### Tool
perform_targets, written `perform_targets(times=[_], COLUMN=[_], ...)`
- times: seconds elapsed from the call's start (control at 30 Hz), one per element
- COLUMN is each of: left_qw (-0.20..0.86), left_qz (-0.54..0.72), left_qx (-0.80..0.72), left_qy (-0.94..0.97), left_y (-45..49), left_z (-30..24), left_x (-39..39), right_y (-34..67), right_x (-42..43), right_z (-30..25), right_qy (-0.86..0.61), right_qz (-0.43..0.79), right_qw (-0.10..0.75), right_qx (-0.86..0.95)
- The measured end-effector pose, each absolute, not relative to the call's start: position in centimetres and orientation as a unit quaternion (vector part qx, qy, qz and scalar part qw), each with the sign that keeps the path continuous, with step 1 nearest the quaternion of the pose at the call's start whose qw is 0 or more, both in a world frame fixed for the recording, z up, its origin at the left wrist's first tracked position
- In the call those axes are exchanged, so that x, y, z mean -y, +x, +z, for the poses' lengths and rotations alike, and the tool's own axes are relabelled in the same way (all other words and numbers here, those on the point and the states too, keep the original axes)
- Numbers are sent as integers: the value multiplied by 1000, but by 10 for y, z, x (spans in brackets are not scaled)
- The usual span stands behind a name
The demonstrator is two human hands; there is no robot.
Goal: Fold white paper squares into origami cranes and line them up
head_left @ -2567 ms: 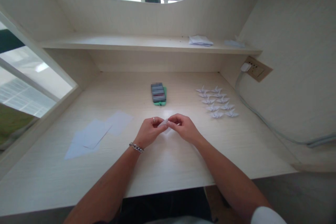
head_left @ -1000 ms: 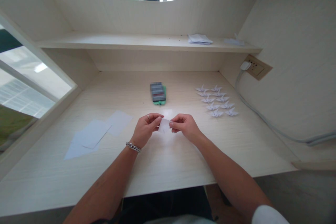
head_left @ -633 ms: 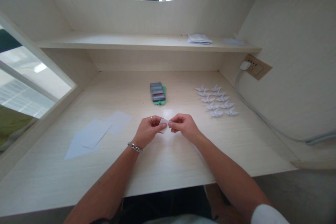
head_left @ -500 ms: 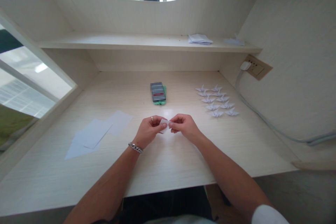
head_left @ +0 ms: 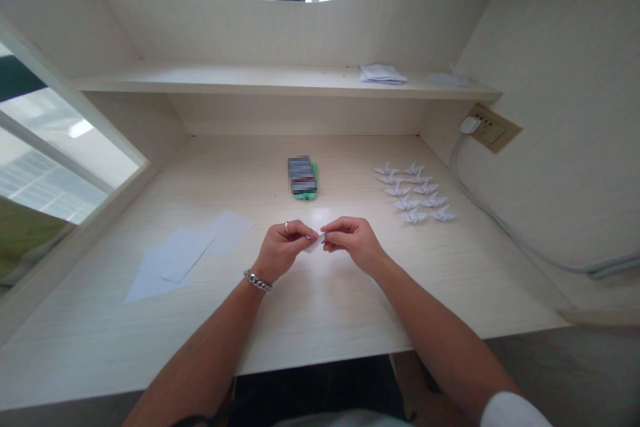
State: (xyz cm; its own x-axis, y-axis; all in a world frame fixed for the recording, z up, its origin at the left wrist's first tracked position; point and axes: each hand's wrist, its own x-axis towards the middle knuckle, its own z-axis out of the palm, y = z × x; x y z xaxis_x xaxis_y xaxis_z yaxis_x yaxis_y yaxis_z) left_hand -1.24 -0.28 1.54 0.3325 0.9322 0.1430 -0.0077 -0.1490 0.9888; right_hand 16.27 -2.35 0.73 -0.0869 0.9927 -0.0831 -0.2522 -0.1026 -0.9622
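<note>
Between my two hands is a small folded piece of white paper (head_left: 315, 244), held a little above the desk. My left hand (head_left: 285, 247), with a ring and a chain bracelet, pinches its left side between thumb and fingers. On the other side, my right hand (head_left: 353, 240) grips the paper's right edge with thumb and forefinger. The fingertips cover much of the paper, so its exact fold is hidden. To the right, several white folded paper cranes (head_left: 407, 203) stand in two columns on the desk.
Loose white paper sheets (head_left: 187, 253) overlap at the left. Behind my hands lies a phone-like object with a blurred face and green edge (head_left: 303, 178). A shelf (head_left: 250, 80) at the back bears a folded paper stack (head_left: 383, 74). A grey cable (head_left: 500, 227) runs from the wall socket (head_left: 495, 130).
The paper between my fingers has turned, showing a narrower face now. My left thumb has moved up slightly along it, while the right hand has barely shifted.
</note>
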Motion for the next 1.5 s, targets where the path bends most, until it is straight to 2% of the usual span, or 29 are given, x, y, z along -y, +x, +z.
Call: perform_targets(times=[0.27,0.5,0.77,0.97,1.23,1.5], left_qw=[515,497,503,500,577,705], left_qz=[437,454,445,407,388,386], left_qx=[-341,-326,-319,-346,-360,-367], left_qy=[654,664,669,682,622,468], left_y=[-14,-16,-17,-15,-15,-12], left_z=[11,8,8,7,6,8], left_x=[1,1,0,2,-2,-2], right_y=[162,164,173,167,164,158], right_x=[23,24,24,24,24,25], right_z=[9,10,12,10,4,0], right_qy=[-449,-437,-404,-467,-489,-509], right_qz=[563,612,670,630,598,546], right_qw=[532,519,482,438,444,479], right_qx=[446,406,394,440,453,461])
